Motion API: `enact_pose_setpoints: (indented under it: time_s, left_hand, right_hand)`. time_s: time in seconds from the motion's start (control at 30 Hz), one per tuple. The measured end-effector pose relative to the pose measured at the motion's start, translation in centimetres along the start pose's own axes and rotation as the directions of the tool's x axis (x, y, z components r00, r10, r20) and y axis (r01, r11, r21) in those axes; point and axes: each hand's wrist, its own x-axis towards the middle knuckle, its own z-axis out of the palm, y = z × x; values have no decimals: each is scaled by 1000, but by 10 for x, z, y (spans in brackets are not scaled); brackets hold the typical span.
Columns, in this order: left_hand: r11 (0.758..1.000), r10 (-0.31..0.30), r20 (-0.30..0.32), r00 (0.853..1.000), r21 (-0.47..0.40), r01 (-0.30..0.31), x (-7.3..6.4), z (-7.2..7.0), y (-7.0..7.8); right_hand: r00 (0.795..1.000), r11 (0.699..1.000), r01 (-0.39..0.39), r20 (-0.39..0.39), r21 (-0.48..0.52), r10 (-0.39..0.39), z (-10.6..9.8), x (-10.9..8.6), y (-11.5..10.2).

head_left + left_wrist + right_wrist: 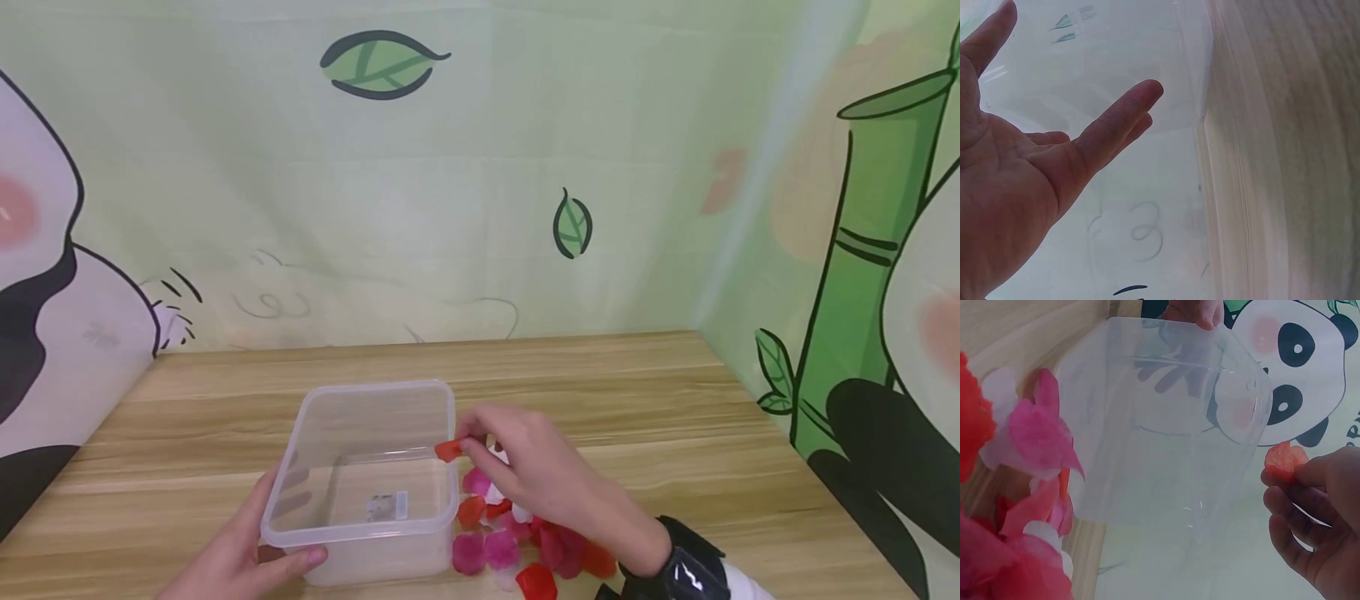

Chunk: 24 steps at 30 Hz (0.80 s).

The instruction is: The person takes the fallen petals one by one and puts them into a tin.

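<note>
A clear plastic box [378, 557], lidless, stands on the table with a small label visible at its bottom. My left hand [232, 542] steadies its near left corner: the thumb lies against the front, and straight, spread fingers rest along the left side, as the left wrist view shows [1016, 187]. Between thumb and fingertips, my right hand [540, 467] pinches a red artificial flower petal [448, 451] at the box's right rim. Beside the box, partly under that hand, lies a loose pile of pink, red and white petals [501, 548].
The wooden table [600, 375] reaches back to a pale cloth backdrop [465, 183] printed with leaves, pandas and bamboo. A black band [686, 562] is strapped round the right wrist.
</note>
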Motion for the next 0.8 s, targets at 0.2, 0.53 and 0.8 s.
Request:
enact_pose_setpoints:
  time_s: [0.2, 0.53, 0.8]
  left_hand:
    - [1000, 1, 1, 1000, -3, -1, 0, 1, -1]
    - [999, -22, -17, 1000, 24, 23, 0, 0, 0]
    - [999, -23, -28, 999, 28, 24, 0, 1, -1]
  right_hand:
    - [999, 999, 42, -2, -2, -42, 6, 2, -1]
    - [998, 998, 59, 36, 3, -60, 14, 6, -2]
    - [997, 999, 41, 66, 14, -42, 16, 7, -2]
